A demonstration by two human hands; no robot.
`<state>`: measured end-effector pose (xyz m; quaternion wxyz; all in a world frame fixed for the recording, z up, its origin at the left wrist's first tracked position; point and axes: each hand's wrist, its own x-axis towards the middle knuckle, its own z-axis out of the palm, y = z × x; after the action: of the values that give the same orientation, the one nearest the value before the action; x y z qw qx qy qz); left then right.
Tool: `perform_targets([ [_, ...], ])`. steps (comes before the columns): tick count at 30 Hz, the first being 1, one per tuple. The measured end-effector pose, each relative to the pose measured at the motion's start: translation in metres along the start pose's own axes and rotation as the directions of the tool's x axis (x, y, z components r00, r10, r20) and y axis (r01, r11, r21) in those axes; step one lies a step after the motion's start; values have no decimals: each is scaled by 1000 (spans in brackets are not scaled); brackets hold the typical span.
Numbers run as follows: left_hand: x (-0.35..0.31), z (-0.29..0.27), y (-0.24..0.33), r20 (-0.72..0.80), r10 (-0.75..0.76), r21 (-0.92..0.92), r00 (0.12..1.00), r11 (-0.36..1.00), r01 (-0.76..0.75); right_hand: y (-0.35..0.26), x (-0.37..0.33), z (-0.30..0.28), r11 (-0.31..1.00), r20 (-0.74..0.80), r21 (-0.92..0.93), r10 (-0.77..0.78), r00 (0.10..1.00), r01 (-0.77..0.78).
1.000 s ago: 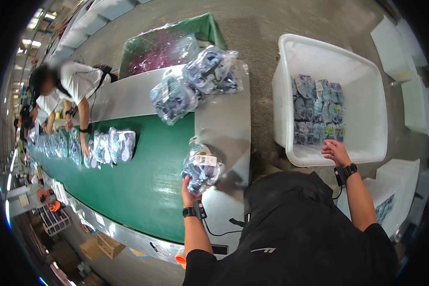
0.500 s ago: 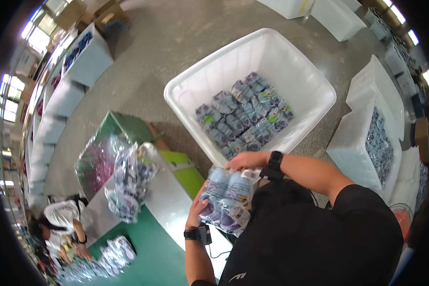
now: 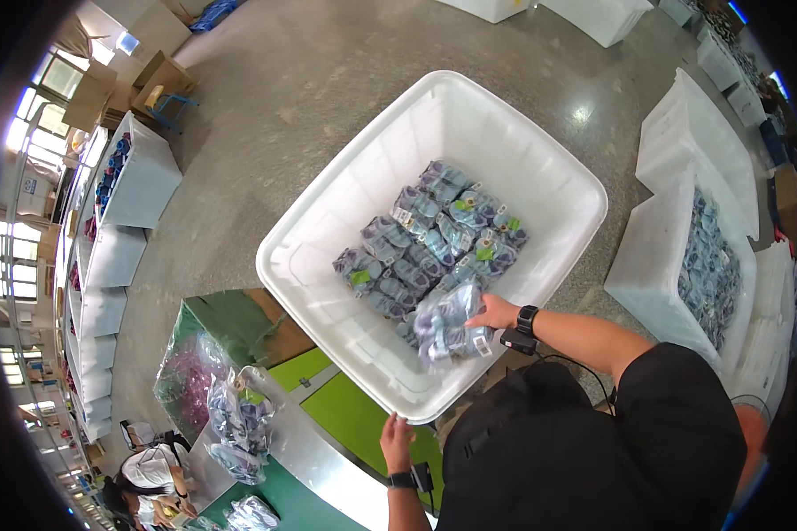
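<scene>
Right hand (image 3: 496,312): fingers clamped on one clear plastic bag of pale blue and purple footwear (image 3: 444,329), held inside a deep, white, rounded-rectangular plastic tub (image 3: 514,164). Beyond that grip: rows of similar packed footwear (image 3: 423,252). Left hand (image 3: 397,442): fingers loosely bent, apart from the bag, beside the tub's near corner; rim contact cannot be told.

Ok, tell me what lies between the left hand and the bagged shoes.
In the head view, only the near rim and inner wall of the white bin show between the left hand and the bagged shoes.
</scene>
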<state>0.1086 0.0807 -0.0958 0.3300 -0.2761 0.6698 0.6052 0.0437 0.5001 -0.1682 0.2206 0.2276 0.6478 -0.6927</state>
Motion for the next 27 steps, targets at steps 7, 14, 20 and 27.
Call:
perform_targets([
  [7, -75, -35, -91, -232, -261, -91, 937, 965, 247, 67, 89, -93, 935, -562, -206, 128, 817, -288],
  [14, -120, -76, -161, -275, -367, -332, 888, 904, 271, -57, 166, -147, 981, -511, 192, 84, 855, 19],
  [20, -106, -76, -159, -267, -267, -228, 926, 951, 208, -102, 184, -163, 960, -707, 243, 272, 653, -137],
  [27, -110, -46, -103, -309, -256, -238, 916, 953, 186, -65, 134, -123, 920, -506, 375, 306, 806, -114],
])
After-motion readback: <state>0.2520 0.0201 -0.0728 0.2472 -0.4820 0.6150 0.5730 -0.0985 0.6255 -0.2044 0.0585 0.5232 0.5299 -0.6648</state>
